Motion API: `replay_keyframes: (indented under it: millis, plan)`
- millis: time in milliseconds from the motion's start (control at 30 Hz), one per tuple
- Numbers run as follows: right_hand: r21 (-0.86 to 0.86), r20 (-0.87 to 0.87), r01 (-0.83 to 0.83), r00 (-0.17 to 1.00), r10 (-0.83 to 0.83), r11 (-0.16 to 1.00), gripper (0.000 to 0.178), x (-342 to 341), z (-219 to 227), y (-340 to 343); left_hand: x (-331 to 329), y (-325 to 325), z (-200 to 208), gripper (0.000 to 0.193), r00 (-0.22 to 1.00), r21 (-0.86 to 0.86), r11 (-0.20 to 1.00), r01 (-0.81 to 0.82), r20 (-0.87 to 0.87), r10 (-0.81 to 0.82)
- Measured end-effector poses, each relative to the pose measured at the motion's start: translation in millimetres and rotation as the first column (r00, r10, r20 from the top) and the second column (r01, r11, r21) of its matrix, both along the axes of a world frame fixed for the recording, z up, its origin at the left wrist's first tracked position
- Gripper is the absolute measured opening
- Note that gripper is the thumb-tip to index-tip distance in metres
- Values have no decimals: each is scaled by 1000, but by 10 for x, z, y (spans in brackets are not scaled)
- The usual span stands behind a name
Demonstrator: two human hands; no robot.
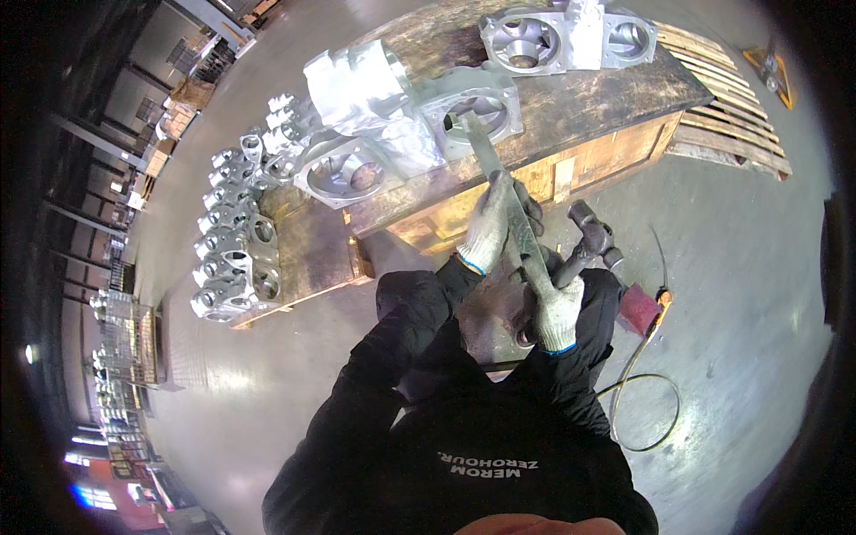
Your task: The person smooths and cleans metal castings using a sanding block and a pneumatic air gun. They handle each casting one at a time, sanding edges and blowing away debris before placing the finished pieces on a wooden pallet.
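A long flat metal file [517, 214] slants from my lap up to a silver cast-metal housing [508, 82] on the bench. Its far end lies in the mouth of the housing's round bore. My left hand [490, 225], in a white knit glove with dark grey fingers, is closed around the file's middle. Lower down, my gloved right hand [558, 312] is closed on the file's near end. Beside the right hand is a dark hammer-shaped tool [596, 239]; whether the fingers touch it cannot be made out. Another large casting [343, 174] stands left of the housing.
The castings stand on a worn wooden bench [588, 107], with another casting [526, 45] farther back. Several smaller castings [236, 232] line a low wooden platform [312, 250] at left. A pallet [727, 116] lies at right. A hose [637, 379] curls on the floor near a red object [638, 310].
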State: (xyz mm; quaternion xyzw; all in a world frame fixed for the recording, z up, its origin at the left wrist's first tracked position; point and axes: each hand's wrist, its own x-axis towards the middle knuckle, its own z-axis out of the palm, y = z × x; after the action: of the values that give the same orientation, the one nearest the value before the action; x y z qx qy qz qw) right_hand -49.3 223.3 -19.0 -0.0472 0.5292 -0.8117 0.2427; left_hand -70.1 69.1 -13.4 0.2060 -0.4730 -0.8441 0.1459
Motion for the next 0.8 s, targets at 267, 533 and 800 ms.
replay_keyframes:
  millis: [267,533,800]
  plan:
    - [33,57,-69,996,67,997,24,193,-18,214,746,-893,-265,33,777,-864,163,-477,-327,537]
    - [-80,139,-100,984,110,992,22,466,-270,247,1710,-3094,39,52,890,-452,774,-443,-117,441]
    - [48,14,-149,989,149,988,22,690,-41,148,1678,-2907,-108,64,729,-745,490,-453,7,684]
